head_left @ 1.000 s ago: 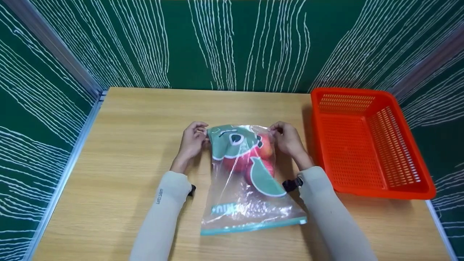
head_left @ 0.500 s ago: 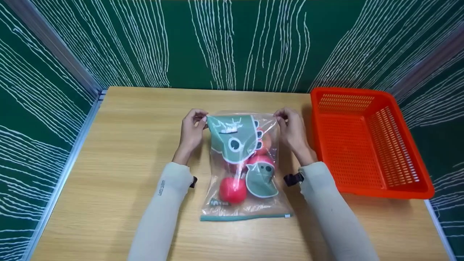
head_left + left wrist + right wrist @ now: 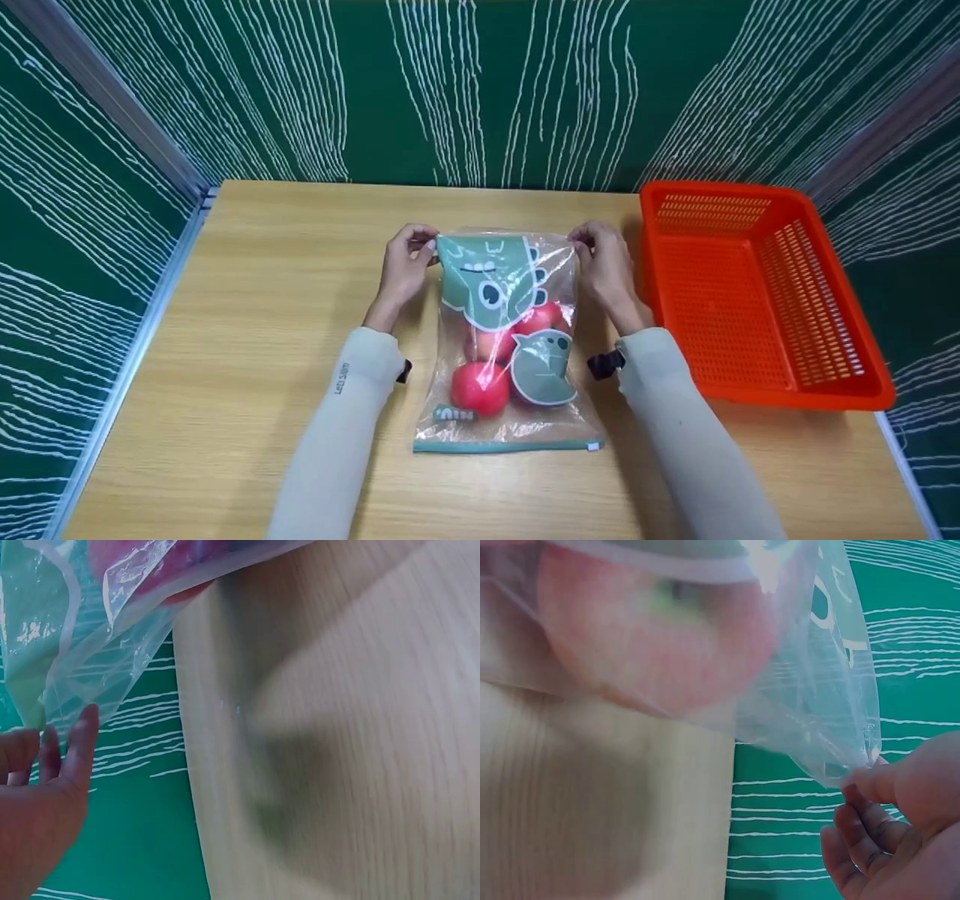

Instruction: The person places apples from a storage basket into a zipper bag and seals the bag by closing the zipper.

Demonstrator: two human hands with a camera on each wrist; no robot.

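A clear slider zip bag [image 3: 495, 259] with a green cartoon print hangs between my hands, its printed face upside down. Its teal zip edge [image 3: 506, 446] is nearest me and looks closed. Inside are red apples, one [image 3: 480, 388] near the zip and others partly behind the print; in the right wrist view an apple [image 3: 660, 637] shows its stem dimple. My left hand [image 3: 406, 266] pinches the bag's far left corner. The far right corner is pinched between thumb and fingers of my right hand [image 3: 604, 266]. Both wrist views show the held corners raised above the table.
A red plastic basket [image 3: 720, 322] with slotted walls stands at the right, close to my right forearm, with nothing in it. The wooden table [image 3: 255, 300] ends at a green wall [image 3: 510, 97] with white lines. Black straps show at both cuffs.
My hands have moved away from me and up with the far corners. The apples, bunched at the far end, have slid toward the zip edge, and the bag has straightened.
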